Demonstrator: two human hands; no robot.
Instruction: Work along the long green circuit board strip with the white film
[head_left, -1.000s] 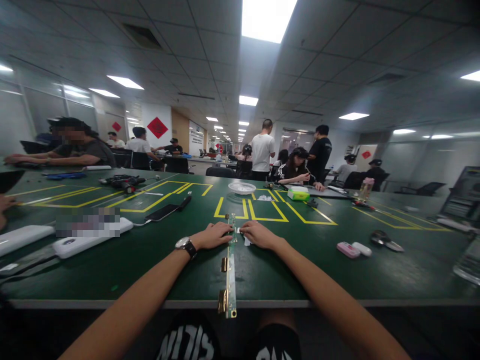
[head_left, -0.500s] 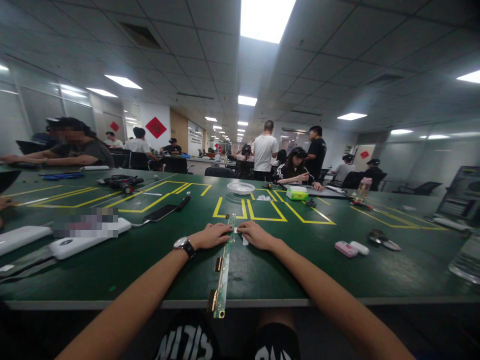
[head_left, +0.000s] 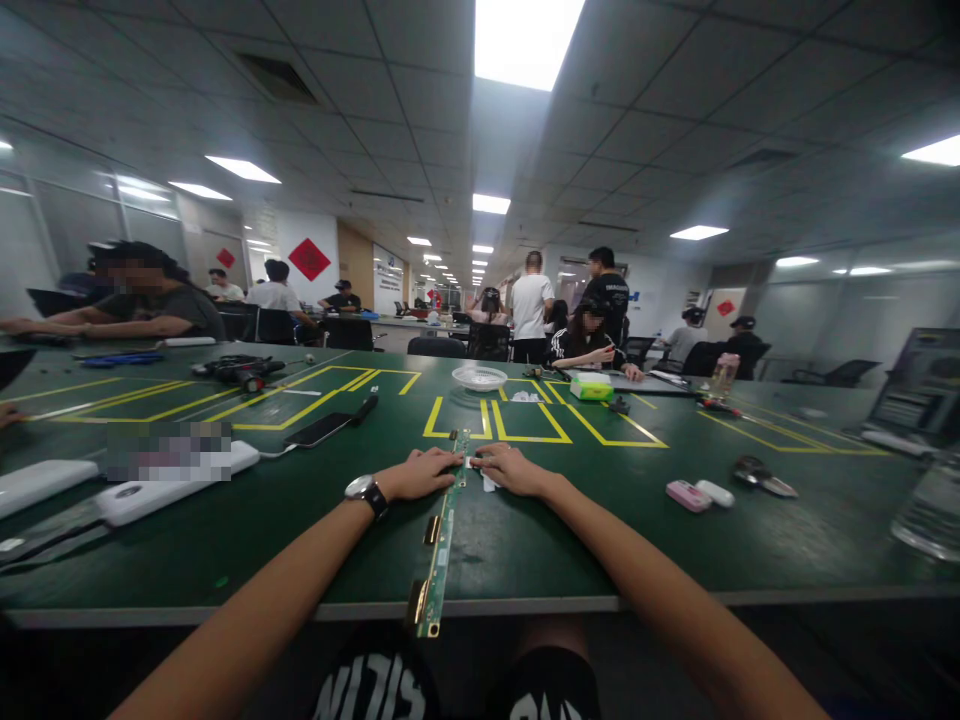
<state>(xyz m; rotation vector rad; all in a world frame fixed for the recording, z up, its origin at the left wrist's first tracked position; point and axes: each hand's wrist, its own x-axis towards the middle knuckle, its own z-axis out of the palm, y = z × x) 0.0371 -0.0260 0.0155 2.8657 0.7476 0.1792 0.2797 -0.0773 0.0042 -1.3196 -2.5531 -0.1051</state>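
Note:
A long, narrow green circuit board [head_left: 444, 545] lies in front of me, its near end sticking out past the table edge. Copper-coloured flaps [head_left: 431, 530] stand along its left side. My left hand [head_left: 424, 472], wearing a wristwatch [head_left: 365, 490], grips the board's left edge near the far end, fingertips on it. From the other side, my right hand [head_left: 514, 468] has its fingers closed around a small white piece [head_left: 470, 462] against the board. A crumpled white scrap [head_left: 489, 484] lies just below the right hand.
A clear plastic bowl [head_left: 478, 378] and a green tissue pack [head_left: 592, 386] stand farther back. Left are a phone [head_left: 311, 430] and white power banks [head_left: 176, 487]; right, a pink case [head_left: 688, 495]. Yellow tape [head_left: 536, 438] marks the green table [head_left: 600, 530]. Other people sit and stand beyond.
The board's near end has swung left, so it now lies at a slant. My right hand has moved slightly left, bringing the white piece against the board.

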